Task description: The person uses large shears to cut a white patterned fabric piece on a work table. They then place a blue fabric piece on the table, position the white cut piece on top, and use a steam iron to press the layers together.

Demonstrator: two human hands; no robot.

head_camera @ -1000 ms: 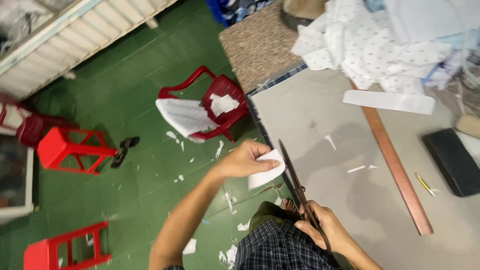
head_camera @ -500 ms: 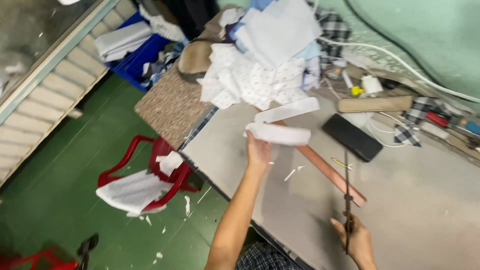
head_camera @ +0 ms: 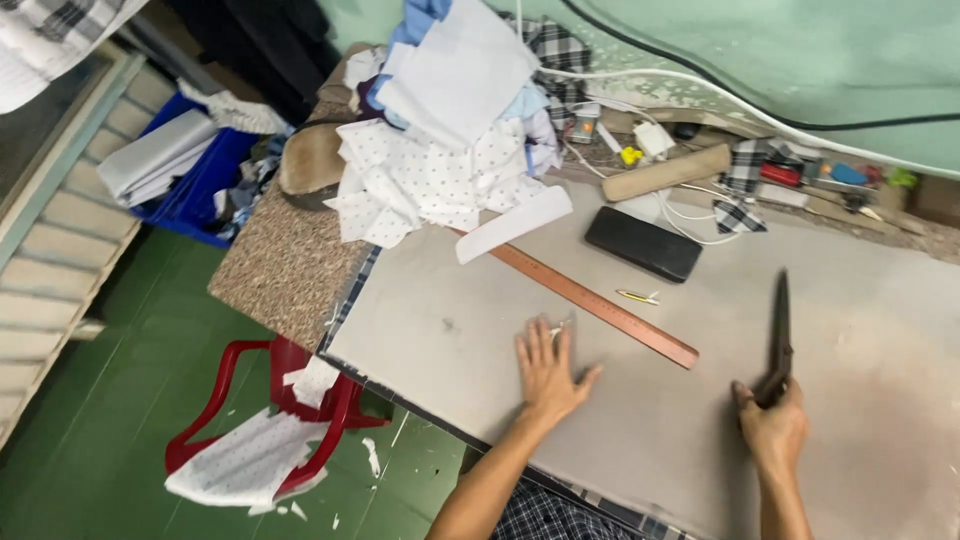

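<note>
My left hand (head_camera: 548,370) lies flat and empty on the grey cutting table (head_camera: 880,330), fingers spread, just short of a long wooden ruler (head_camera: 590,300). My right hand (head_camera: 772,425) grips the handles of dark tailor's scissors (head_camera: 779,330), whose closed blades point away from me and rest on the table. A white curved cloth strip (head_camera: 515,224) lies beyond the ruler, at the foot of a pile of white dotted and blue fabric (head_camera: 440,150).
A black rectangular case (head_camera: 643,243) and a small yellow chalk piece (head_camera: 637,296) lie past the ruler. Cables, a wooden roll (head_camera: 665,172) and small tools line the green wall. A red plastic chair (head_camera: 275,420) holding white cloth stands below the table's left edge; a blue crate (head_camera: 200,185) sits further left.
My left hand let go of the white strip, now lying by the fabric pile, and came down flat on the table. The right hand brought the scissors forward onto the table.
</note>
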